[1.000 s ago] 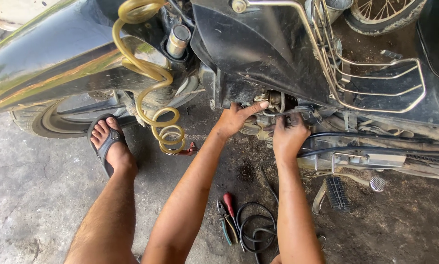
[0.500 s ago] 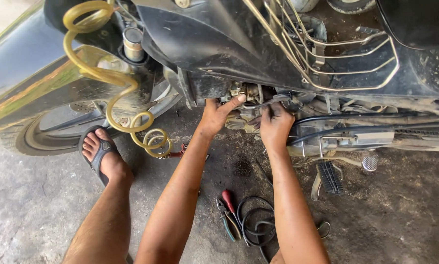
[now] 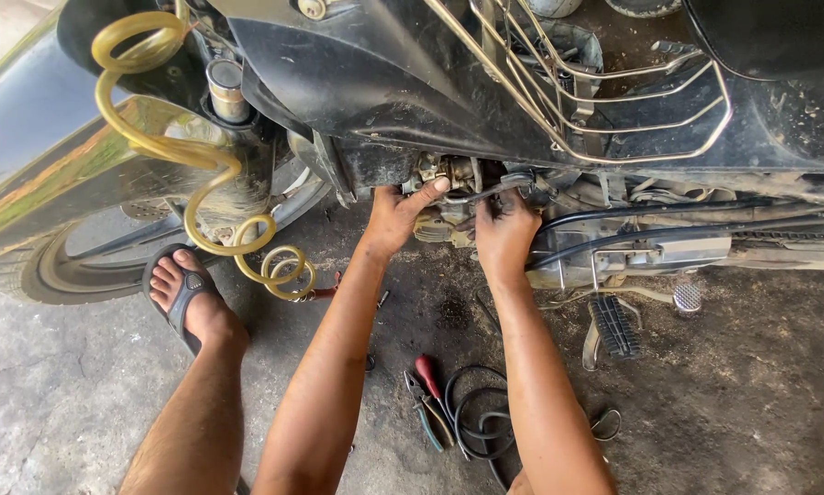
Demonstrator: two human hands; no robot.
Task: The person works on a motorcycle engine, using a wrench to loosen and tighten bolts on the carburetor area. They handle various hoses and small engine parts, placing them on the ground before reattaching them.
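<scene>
Left hand presses on the carburettor under the scooter's black body, fingers closed around it. Right hand pinches a black hose beside it. Judgement: carburettor rigid, greasy, fixed; hose flexible, best gripped near its end.

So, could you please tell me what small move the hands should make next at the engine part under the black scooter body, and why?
Probably the right hand should ease the thin black hose along while the left hand steadies the grimy metal engine part; both hands already sit there, and the red-handled screwdriver lies unused on the floor.
</scene>
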